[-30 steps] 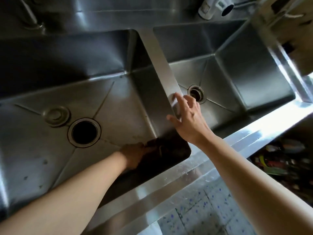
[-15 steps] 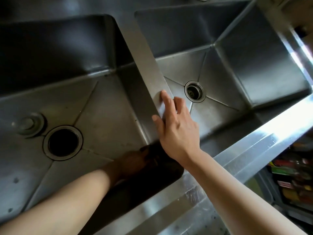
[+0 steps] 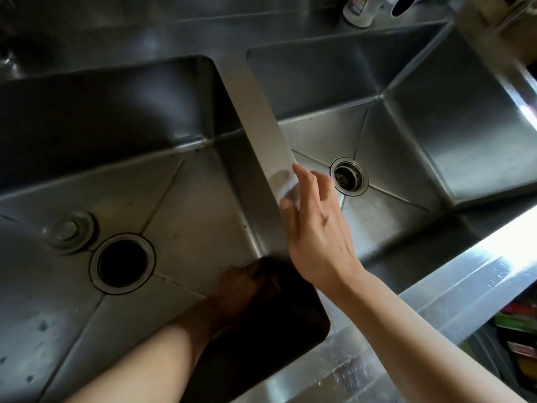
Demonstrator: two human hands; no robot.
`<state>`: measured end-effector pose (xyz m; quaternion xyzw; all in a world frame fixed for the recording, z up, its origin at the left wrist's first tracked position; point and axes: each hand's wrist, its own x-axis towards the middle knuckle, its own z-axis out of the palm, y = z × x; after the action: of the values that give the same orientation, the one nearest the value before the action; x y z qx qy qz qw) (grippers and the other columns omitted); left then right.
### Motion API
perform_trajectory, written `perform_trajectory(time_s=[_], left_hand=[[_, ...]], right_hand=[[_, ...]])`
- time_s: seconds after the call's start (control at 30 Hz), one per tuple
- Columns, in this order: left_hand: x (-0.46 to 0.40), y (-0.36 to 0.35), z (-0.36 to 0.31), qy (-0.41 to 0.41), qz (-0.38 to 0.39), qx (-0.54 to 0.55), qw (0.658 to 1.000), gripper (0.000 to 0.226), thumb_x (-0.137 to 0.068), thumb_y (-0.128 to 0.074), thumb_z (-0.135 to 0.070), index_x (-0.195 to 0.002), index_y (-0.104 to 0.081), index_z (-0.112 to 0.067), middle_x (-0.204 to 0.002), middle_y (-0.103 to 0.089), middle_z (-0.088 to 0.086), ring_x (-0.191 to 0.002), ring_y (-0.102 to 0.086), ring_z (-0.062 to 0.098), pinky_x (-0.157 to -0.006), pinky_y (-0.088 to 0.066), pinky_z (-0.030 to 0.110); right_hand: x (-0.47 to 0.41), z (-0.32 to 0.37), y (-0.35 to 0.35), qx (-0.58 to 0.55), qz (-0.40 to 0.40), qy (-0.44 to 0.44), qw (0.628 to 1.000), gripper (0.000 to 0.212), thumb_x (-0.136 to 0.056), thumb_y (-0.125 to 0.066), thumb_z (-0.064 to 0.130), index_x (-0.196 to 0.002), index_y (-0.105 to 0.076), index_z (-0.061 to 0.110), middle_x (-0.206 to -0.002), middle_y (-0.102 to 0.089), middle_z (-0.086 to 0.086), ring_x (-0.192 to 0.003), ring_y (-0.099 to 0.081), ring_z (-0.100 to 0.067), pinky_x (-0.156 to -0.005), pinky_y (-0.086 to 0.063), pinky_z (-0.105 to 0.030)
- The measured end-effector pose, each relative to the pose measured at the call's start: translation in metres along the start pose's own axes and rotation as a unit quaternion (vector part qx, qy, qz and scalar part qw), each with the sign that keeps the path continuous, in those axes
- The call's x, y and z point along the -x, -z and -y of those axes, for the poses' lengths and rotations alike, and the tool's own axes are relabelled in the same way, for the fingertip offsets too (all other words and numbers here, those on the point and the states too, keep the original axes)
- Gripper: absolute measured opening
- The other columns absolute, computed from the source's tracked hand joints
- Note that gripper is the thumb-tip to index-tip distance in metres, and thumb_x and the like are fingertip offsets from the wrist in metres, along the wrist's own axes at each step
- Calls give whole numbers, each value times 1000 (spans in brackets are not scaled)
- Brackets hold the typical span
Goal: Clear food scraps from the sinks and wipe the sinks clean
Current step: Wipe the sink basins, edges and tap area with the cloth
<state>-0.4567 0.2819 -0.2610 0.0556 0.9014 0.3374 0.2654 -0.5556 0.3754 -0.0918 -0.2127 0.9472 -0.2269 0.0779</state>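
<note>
Two steel sinks lie side by side below me. The left sink (image 3: 180,199) has an open round drain (image 3: 122,263) with its stopper (image 3: 67,230) lying beside it. The right sink (image 3: 401,158) has a smaller drain (image 3: 348,175). My left hand (image 3: 241,289) is down in the dark near right corner of the left sink, in deep shadow; whether it holds anything cannot be seen. My right hand (image 3: 316,228) rests with straight fingers on the divider (image 3: 261,117) between the two sinks.
A white bottle (image 3: 359,8) stands on the back ledge behind the right sink. The wet steel front rim (image 3: 436,301) runs along the near edge. Colourful packages (image 3: 520,338) sit low at the right.
The view has shifted between frames. My right hand stays on the divider and my left hand stays in the near right corner of the left sink.
</note>
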Motion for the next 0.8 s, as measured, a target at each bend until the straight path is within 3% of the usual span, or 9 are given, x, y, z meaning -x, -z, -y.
perform_trajectory(time_s=[0.07,0.13,0.3,0.53,0.7,0.8], left_hand=[[-6,4,1,29,-40,-24,998,42,-98,-39,-40,-140,-40,-33,-154,-26,-7,-123,-49,21,-89,-38,25],[-17,10,11,99,-97,10,990,34,-98,-41,-36,-131,-49,-34,-150,-34,-10,-114,-55,18,-81,-37,22],[-46,47,37,163,-135,5,977,34,-88,-61,-27,-119,-57,-14,-131,-47,8,-105,-59,32,-85,-45,40],[-82,100,63,249,-252,207,912,23,-90,-57,-32,-107,-53,-17,-102,-57,3,-103,-58,29,-71,-33,24],[-106,129,82,255,-265,96,925,28,-94,-51,-29,-118,-57,-14,-121,-56,10,-110,-55,31,-87,-43,30],[-119,144,98,236,-313,32,919,36,-89,-59,-26,-123,-56,-13,-126,-54,12,-110,-55,32,-90,-47,36]], right_hand=[[-12,4,1,-21,-8,7,1000,46,-99,-42,27,-142,-33,16,-130,-39,-7,-110,-45,-23,-77,-35,-28],[-24,7,0,-29,-9,13,999,43,-99,-41,27,-140,-36,15,-128,-40,-8,-109,-46,-26,-78,-33,-27],[-52,16,-3,-30,0,28,999,46,-98,-41,26,-142,-33,16,-129,-40,-9,-112,-45,-30,-79,-35,-29],[-87,31,-9,-7,34,25,999,48,-97,-41,26,-143,-28,21,-127,-38,-12,-110,-45,-34,-79,-40,-34],[-104,37,-22,51,17,17,998,53,-95,-45,33,-142,-24,22,-129,-35,-11,-113,-42,-34,-72,-33,-33],[-101,37,-32,103,-18,25,994,59,-94,-45,36,-145,-18,22,-133,-31,-10,-116,-39,-31,-74,-30,-33]])
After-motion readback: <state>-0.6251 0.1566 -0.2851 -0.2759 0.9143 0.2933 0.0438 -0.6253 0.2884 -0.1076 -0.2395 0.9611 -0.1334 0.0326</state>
